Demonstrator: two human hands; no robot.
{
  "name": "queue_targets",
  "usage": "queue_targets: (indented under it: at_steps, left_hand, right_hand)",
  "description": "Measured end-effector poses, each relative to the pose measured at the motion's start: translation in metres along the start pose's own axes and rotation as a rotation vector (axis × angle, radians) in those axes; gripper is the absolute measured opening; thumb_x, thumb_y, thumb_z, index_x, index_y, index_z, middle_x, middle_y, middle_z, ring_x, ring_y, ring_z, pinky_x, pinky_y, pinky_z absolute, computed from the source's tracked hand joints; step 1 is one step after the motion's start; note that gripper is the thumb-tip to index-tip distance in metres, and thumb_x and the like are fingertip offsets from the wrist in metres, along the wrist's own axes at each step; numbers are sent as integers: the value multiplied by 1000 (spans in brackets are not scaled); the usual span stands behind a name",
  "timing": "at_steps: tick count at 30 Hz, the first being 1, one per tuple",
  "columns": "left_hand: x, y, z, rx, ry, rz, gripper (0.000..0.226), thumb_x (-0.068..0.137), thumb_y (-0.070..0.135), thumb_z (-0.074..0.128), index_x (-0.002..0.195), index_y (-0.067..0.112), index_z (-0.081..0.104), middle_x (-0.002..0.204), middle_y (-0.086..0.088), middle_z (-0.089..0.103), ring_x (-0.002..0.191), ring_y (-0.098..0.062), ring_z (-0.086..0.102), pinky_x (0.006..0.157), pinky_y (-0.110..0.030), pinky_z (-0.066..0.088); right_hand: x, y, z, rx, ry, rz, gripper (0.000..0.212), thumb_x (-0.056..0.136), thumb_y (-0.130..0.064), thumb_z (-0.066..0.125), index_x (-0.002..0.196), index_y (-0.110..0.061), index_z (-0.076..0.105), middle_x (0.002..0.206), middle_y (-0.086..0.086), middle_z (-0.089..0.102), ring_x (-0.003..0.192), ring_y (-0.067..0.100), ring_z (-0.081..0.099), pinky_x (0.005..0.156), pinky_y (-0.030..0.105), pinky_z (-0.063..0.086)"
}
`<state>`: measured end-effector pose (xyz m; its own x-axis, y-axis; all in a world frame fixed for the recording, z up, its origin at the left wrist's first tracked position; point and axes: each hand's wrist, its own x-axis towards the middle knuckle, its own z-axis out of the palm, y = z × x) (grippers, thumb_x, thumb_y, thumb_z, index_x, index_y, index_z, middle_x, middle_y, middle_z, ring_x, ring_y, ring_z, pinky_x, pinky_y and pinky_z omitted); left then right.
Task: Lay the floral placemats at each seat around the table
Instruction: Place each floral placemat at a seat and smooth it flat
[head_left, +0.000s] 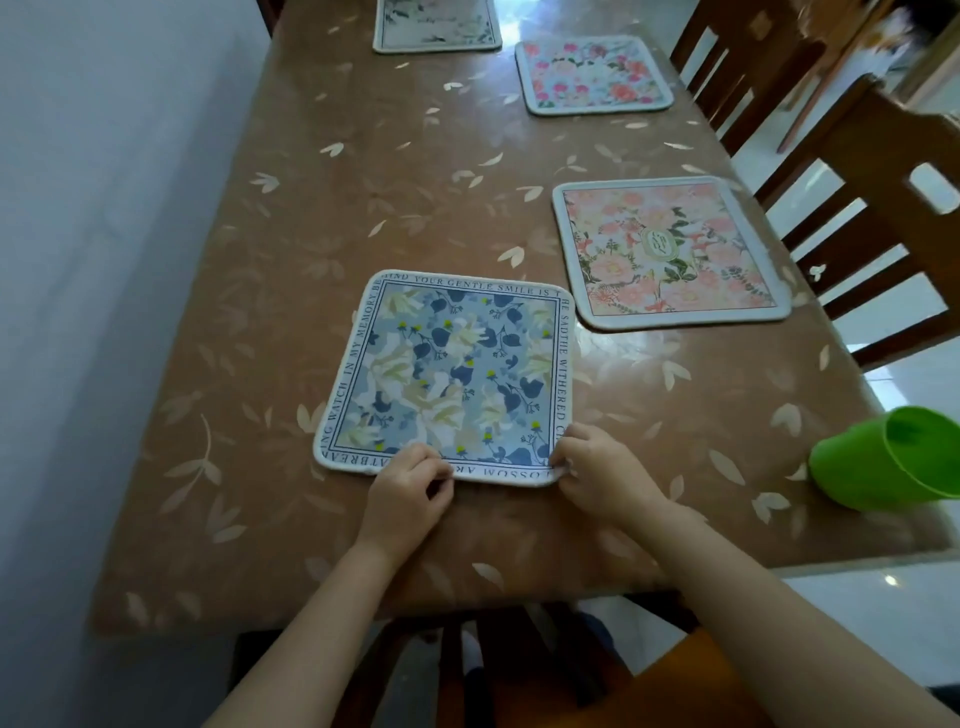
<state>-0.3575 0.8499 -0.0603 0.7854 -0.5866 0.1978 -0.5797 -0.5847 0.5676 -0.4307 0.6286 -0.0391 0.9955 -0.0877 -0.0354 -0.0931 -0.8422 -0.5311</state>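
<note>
head view: four placemats down. blue placemat (449, 376) lies flat at the near seat, left hand (408, 491) and right hand (597, 470) each pinching its near edge with curled fingers. peach placemat (670, 252) and pink placemat (595, 73) lie along the right side by the chairs (857, 208), pale placemat (436, 23) at the far end. judged nearly done. blue mat is roughly square, no clear long axis, edges near parallel to the table (311, 208) edge.

I read the table cover (363, 208) as a glossy, smooth brown sheet, plastic by its sheen, printed with pale leaves and throwing back light. The blue placemat (452, 374) and the peach placemat (670, 249) look like matt printed cloth with a soft bound edge. The green cup (883, 462) is smooth plastic with a dull shine; the chair (852, 135) is dark varnished wood.
</note>
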Motion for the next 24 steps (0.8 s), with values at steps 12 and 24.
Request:
queue_targets:
  at_steps: [12,24]
  left_hand:
    - [-3,29,18,-73,-51,27,9,68,-3,73,71,0,65,71,-12,62,63,-26,59,54,-34,51]
    - [-13,1,-19,9,-47,-23,12,63,-8,73,67,0,65,66,-12,62,64,-26,59,58,-36,54]
  right_hand:
    - [2,-36,33,23,-57,30,11,81,-11,60,85,-4,68,92,13,59,95,29,52,70,37,44]
    - [-8,-33,37,77,62,1,5,76,-2,69,71,-2,69,77,13,63,80,32,58,59,44,52]
